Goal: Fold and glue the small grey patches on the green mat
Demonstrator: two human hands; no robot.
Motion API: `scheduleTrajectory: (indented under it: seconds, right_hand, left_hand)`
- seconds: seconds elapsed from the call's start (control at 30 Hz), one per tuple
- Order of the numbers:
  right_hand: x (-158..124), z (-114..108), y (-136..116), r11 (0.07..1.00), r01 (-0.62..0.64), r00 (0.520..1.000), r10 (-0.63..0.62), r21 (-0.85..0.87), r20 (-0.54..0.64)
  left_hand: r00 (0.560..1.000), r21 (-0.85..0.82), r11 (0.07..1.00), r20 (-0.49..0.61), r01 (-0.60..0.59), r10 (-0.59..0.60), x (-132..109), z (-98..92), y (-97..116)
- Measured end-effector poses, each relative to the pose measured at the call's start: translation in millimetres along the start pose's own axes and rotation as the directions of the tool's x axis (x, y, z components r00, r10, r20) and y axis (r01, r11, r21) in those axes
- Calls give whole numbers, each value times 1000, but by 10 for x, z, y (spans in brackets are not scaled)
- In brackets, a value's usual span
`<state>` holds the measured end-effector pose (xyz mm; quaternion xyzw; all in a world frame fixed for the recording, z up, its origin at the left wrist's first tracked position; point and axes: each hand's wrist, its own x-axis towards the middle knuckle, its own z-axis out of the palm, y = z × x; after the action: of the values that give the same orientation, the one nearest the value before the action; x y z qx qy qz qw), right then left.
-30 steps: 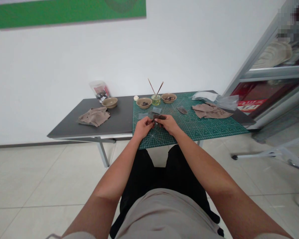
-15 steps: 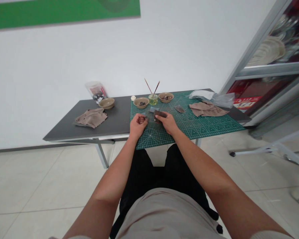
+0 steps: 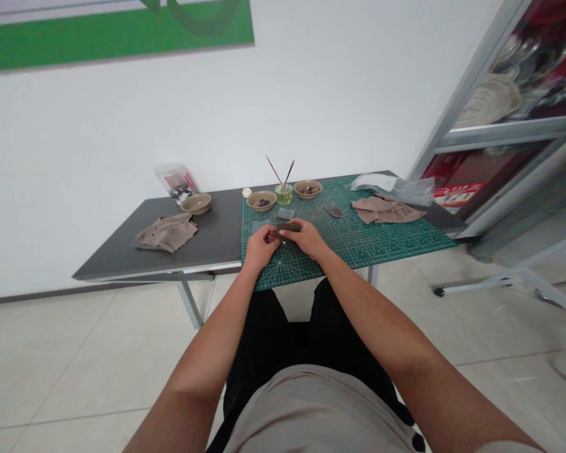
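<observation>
Your right hand (image 3: 305, 239) grips a dark flat pad (image 3: 288, 226), long axis running roughly crosswise, its far end just beside your left hand (image 3: 260, 246), which is curled shut on something hidden, both over the green cutting mat (image 3: 382, 242)

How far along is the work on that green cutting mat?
Nothing clearly looks finished: the tan bowl and the other tan bowl on the green cutting mat both hold small dark pieces, but I can't tell whether those are done. In hand: the left hand and the right hand pinch a dark flat sheet between them. Left: possibly those bowl pieces, if they aren't the finished ones.
</observation>
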<state>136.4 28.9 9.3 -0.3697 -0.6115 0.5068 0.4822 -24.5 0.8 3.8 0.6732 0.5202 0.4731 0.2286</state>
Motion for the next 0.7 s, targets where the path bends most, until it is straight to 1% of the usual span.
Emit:
scheduleTrajectory:
  seconds: [0.1,0.27,0.43,0.53,0.63,0.7]
  right_hand:
    - [17,-12,31,1000,2,1000,-2,-1,17]
    - [33,-27,75,1000,10,1000,-11,-23,-9]
    - [25,-18,48,996,-44,999,46,76,-13]
    - [19,-13,29,994,-60,998,60,94,0]
    - [15,-16,23,996,-53,998,50,73,40]
    - [12,-20,21,996,-67,994,62,54,89]
  left_hand:
    - [1000,28,1000,0,7,-7,7,23,5]
    - [999,101,995,-42,4,0,-7,25,27]
    - [998,59,998,-62,-12,15,-48,15,18]
    - [999,9,1000,-52,-11,12,-58,23,-14]
    - [999,-74,997,-36,-3,0,-56,22,-35]
    - [999,-51,998,-47,-20,18,-52,10,-32]
